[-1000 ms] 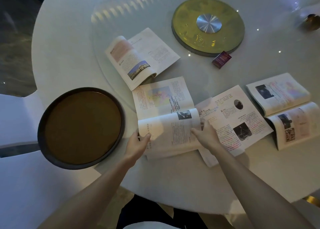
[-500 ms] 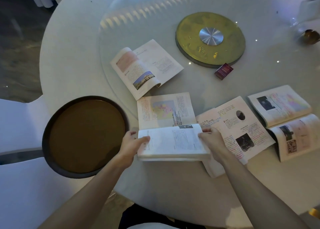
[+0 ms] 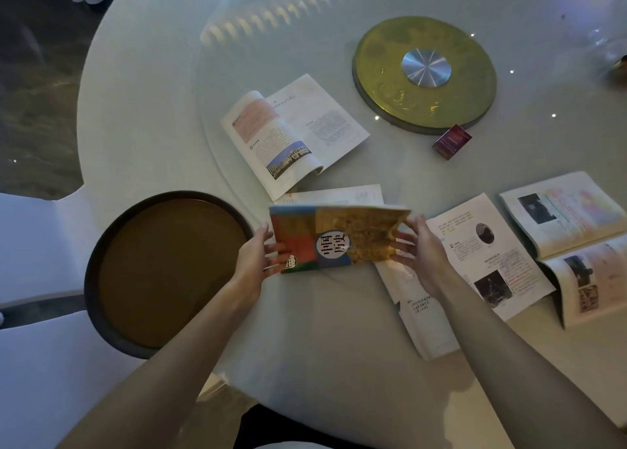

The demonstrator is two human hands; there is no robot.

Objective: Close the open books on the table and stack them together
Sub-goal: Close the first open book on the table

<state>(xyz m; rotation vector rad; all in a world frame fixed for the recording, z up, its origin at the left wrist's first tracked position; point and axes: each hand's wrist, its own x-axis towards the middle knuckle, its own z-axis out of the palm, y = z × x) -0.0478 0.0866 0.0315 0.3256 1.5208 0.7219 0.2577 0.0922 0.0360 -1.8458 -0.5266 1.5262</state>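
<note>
A book with a colourful orange, red and blue cover (image 3: pixel 334 236) is half folded over in front of me, its cover swung up and facing me, with pale pages (image 3: pixel 336 194) showing behind it. My left hand (image 3: pixel 256 257) grips its left edge and my right hand (image 3: pixel 419 246) holds its right edge. Three other books lie open on the white round table (image 3: pixel 142 116): one further back (image 3: pixel 295 133), one just right of my right hand (image 3: pixel 481 258), and one at the far right (image 3: pixel 576 241).
A dark round tray (image 3: pixel 169 272) sits at the table's left edge. A gold turntable disc with a silver hub (image 3: pixel 424 72) lies at the back, a small maroon box (image 3: pixel 451 141) beside it. White chair covers (image 3: pixel 34 363) stand at the left.
Both hands lifted the near half of the book and folded it over, so its colourful cover now faces up where open pages showed before.
</note>
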